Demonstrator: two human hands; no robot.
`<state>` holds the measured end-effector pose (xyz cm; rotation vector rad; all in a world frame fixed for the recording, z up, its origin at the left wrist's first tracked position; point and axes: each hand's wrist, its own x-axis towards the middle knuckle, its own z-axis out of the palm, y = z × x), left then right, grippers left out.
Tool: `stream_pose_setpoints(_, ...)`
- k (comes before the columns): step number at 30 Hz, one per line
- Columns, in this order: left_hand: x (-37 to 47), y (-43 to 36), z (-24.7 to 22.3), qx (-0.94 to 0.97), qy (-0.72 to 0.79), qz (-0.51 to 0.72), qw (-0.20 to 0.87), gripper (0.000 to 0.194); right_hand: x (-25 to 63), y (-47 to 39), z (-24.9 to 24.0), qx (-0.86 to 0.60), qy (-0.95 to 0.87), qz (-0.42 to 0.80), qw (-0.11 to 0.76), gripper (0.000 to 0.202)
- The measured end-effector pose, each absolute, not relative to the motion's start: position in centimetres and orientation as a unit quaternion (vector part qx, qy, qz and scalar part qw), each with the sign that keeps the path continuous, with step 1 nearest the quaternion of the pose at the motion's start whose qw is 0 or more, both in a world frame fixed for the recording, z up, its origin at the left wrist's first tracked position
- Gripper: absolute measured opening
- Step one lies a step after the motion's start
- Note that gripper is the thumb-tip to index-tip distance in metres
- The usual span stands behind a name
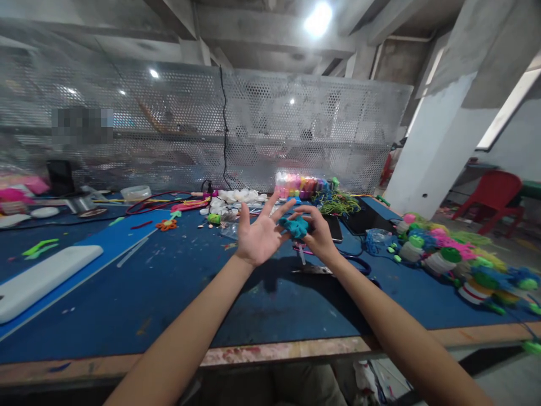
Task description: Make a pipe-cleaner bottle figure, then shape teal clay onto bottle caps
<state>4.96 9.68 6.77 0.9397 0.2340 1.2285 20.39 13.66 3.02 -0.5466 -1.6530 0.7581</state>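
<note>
My left hand (261, 234) is turned palm up with its fingers spread, holding nothing. Between the fingers of my right hand (319, 231) is a fuzzy teal flower (297, 226), which looks made of pipe cleaner. The flower is raised above the table, close to the fingertips of my left hand; whether they touch it I cannot tell. Beneath my right hand lie large scissors (315, 270) with dark blue handles, partly hidden by my forearm. A short pale stick (301, 255) shows just under the flower.
A white elongated case (51, 276) rests on a blue board (91, 256) at left, near an orange pipe-cleaner flower (167, 224). White pieces (239, 197) and green strands (338, 204) are heaped at the back. Yarn-topped jars (442, 260) line the right side. A perforated metal panel (270, 129) stands behind.
</note>
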Motion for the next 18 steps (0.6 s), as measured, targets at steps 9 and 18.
stream_pose_setpoints(9,5.1,10.5,5.8,0.432,0.12,0.523,0.725,0.071,21.2,14.8,4.9,-0.281,-0.486,0.423,0.712,0.034)
stream_pose_setpoints(18,7.2,9.9,3.9,0.55,0.192,0.463,0.668,0.062,19.8,14.9,2.8,-0.326,-0.543,0.396,0.665,0.044)
